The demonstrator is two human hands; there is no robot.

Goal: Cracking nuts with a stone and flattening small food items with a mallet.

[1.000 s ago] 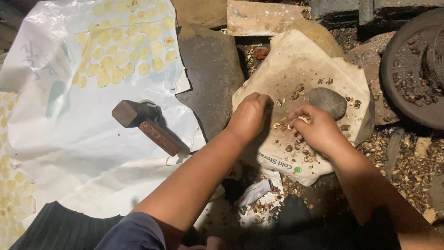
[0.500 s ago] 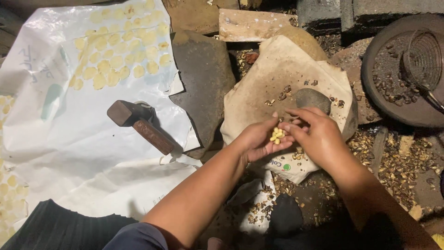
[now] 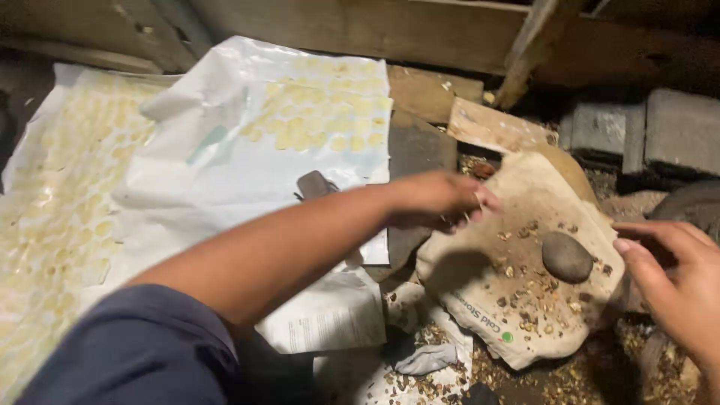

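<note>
Left hand [image 3: 439, 199] out across the middle, fingers curled and pinched together over the near edge of the tan sack [image 3: 525, 300]; something small seemingly nipped at the fingertips, too blurred to tell what; cannot tell whether gripping or merely closed. Right hand [image 3: 675, 281] at the right edge, fingers spread and loose, holding nothing, hovering just beside the sack's right border. Smooth grey stone [image 3: 566, 256] lying on the sack, between the two hands, nearer the right; touched by neither. Broken shell bits [image 3: 529, 307] scattered over the sack below the stone, more spilled on the ground [image 3: 450, 379] beneath. Dark hammer head [image 3: 315, 184] peeking above the left forearm, resting on the white sheet [image 3: 225, 180]; handle hidden behind the arm. Rows of pale yellow flattened pieces [image 3: 322, 112] laid out on the sheet's far part, more [image 3: 60, 202] down the left side. Grey blocks [image 3: 637, 131] at the top right, wooden planks [image 3: 360, 26] along the back.
</note>
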